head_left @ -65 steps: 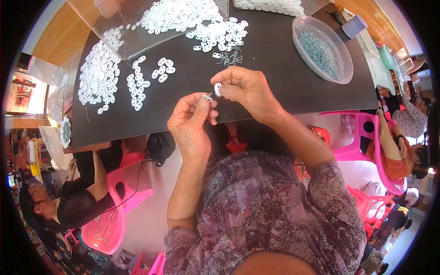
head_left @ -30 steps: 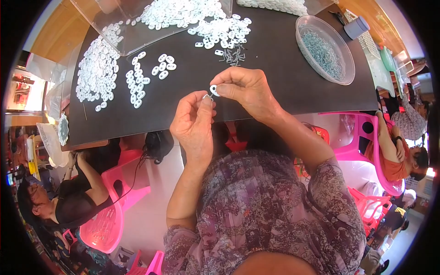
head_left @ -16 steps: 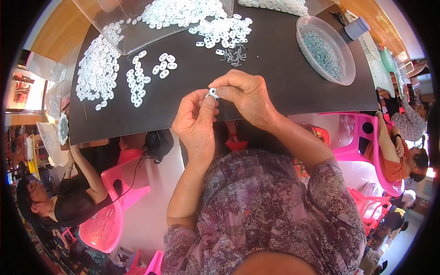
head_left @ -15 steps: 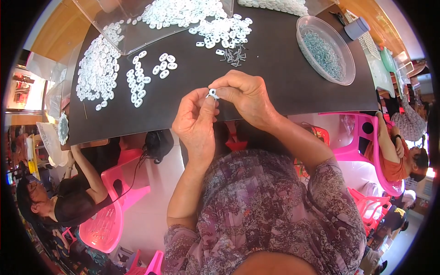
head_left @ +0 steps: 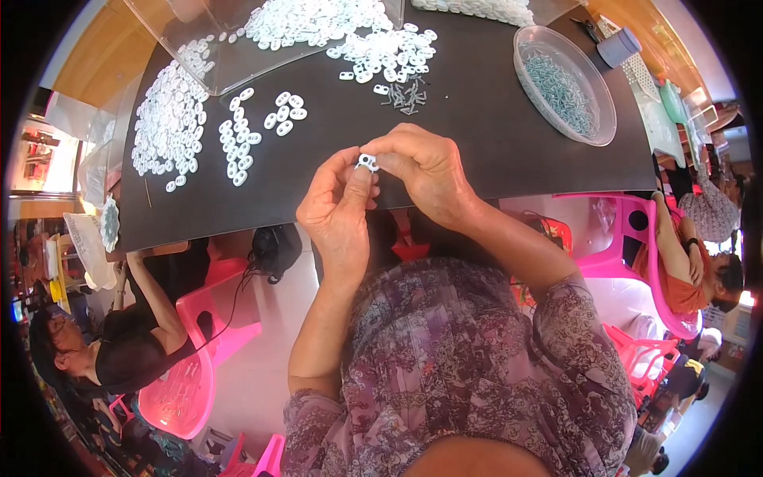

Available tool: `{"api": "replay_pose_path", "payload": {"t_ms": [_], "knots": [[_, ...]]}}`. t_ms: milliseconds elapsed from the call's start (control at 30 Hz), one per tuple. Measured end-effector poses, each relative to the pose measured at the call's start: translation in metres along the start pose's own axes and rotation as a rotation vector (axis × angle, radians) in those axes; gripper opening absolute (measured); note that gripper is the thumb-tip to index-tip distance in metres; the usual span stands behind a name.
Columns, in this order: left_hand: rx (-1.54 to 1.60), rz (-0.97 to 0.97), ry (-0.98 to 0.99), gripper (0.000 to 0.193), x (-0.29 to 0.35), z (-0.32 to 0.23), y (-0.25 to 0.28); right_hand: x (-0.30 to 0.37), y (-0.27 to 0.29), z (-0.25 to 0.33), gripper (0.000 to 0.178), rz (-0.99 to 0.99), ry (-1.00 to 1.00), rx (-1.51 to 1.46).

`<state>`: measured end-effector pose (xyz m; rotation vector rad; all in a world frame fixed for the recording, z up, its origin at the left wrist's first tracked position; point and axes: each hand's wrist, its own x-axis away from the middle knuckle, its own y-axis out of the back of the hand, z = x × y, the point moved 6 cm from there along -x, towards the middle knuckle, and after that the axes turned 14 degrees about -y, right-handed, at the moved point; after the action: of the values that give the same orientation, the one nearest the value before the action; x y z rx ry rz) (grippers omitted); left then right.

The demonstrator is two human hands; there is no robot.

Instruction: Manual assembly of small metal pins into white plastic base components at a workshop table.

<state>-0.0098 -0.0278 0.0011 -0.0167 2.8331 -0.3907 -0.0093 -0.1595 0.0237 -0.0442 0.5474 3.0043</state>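
Observation:
Just above the table's near edge, both hands meet at one small white plastic piece [head_left: 368, 160] with holes in it. My left hand [head_left: 340, 199] pinches it from below between thumb and fingers. From the right, the thumb and forefinger of my right hand [head_left: 429, 171] close on its edge; whether they also hold something smaller is hidden. Straight ahead of the hands lies a small heap of dark screws [head_left: 407, 98]. Behind that heap spreads a pile of white two-holed pieces [head_left: 389, 54].
More white oval pieces lie in a large pile [head_left: 167, 119], a loose column [head_left: 238, 139] and a small cluster [head_left: 284, 115]. A clear round dish [head_left: 606, 127] holds many screws. A clear bin [head_left: 230, 83] stands at the back. A person [head_left: 135, 342] sits at the left.
The white piece has turned slightly between my fingertips, so its hole shows more plainly. My hands have shifted only a little.

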Motion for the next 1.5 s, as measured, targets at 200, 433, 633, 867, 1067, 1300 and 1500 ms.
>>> {"api": "replay_pose_path", "payload": {"t_ms": [200, 433, 633, 867, 1067, 1300, 1500], "knots": [[0.01, 0.001, 0.0, 0.021, 0.0, 0.001, 0.001, -0.002, -0.003, -0.004, 0.01, 0.051, -0.15, -0.134], [0.02, 0.031, 0.103, 0.02, -0.001, 0.004, 0.0, -0.002, -0.003, -0.014, 0.011, 0.087, -0.254, -0.221], [0.09, -0.026, 0.096, 0.017, -0.005, 0.003, 0.001, 0.006, -0.003, 0.007, 0.021, 0.014, 0.101, 0.071], [0.176, -0.141, 0.159, 0.015, -0.005, 0.0, -0.004, 0.013, 0.0, 0.02, 0.024, -0.249, 0.403, 0.158], [0.17, -0.103, 0.135, 0.015, -0.003, 0.003, -0.001, 0.015, 0.001, 0.018, 0.025, -0.237, 0.41, 0.155], [0.161, -0.052, 0.082, 0.016, -0.003, 0.003, 0.002, 0.016, 0.0, 0.013, 0.021, -0.192, 0.289, 0.104], [0.211, -0.003, 0.058, 0.021, -0.001, 0.001, -0.001, 0.017, 0.001, 0.016, 0.023, -0.201, 0.322, 0.045]]}}
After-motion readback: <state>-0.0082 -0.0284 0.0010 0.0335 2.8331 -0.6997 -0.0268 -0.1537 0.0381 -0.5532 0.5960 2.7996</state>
